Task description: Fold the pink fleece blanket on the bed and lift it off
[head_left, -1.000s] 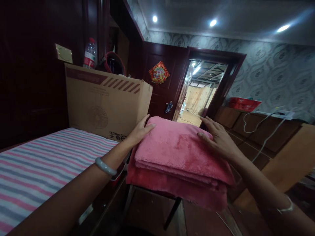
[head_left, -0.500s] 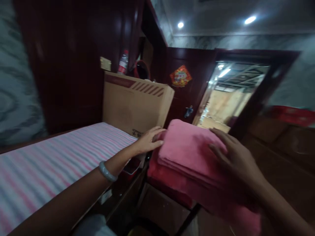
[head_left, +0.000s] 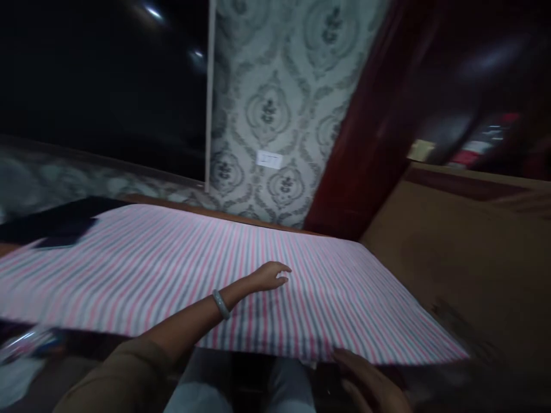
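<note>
A pink, white and grey striped cloth (head_left: 172, 264) lies spread flat over a long surface in front of me. Over its middle is my left hand (head_left: 269, 276), fingers curved, the thumb apart from them, nothing held; whether it touches the cloth I cannot tell. A pale bangle (head_left: 221, 304) circles that wrist. My right hand (head_left: 372, 381) is low, by the front edge of the cloth, its fingers stretched out, slightly blurred and holding nothing.
A large cardboard box (head_left: 465, 252) stands at the right end, with a blurred red-labelled bottle (head_left: 473, 146) above it. Dark folded fabric (head_left: 64, 232) lies at the cloth's left end. A big black screen (head_left: 103, 86) is on the patterned wall (head_left: 275, 74).
My view has swung left from the folded pink cloth on a chair, now out of sight, to the striped cloth. Both hands have come away from the pink cloth.
</note>
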The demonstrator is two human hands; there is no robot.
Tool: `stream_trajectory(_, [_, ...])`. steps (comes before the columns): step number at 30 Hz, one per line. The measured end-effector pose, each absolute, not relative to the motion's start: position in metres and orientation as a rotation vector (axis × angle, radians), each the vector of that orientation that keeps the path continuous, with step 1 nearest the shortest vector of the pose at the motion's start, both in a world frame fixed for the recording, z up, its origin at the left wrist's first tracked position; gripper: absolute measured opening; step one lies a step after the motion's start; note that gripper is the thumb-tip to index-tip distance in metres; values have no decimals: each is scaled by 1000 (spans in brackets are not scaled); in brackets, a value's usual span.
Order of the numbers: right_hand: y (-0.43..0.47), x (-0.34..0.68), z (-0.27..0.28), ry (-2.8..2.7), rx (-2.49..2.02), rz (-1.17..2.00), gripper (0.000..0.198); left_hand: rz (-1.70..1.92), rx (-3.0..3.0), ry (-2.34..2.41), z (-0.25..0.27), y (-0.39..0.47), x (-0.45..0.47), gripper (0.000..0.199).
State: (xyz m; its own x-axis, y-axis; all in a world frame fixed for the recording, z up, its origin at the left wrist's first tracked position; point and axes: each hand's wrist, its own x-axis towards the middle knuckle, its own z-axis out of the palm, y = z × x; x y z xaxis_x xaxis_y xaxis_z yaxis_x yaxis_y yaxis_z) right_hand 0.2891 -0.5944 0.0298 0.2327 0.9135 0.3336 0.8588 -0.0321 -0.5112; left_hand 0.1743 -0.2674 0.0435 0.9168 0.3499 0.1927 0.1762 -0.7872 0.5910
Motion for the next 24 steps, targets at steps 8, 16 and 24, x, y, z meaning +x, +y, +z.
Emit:
stream_trajectory(8, [-427, 310, 1, -1656, -1770, 168, 50, 563, 2306, 1633, 31, -129, -10, 65])
stream_trajectory(16, [-269, 348, -7, -1628, -2206, -28, 63, 400, 2279, 1887, 27, -35, -40, 75])
stream_trajectory(24, [-206, 371, -26, -1497, -2656, 49, 62, 172, 2318, 1990, 6, 32, -29, 81])
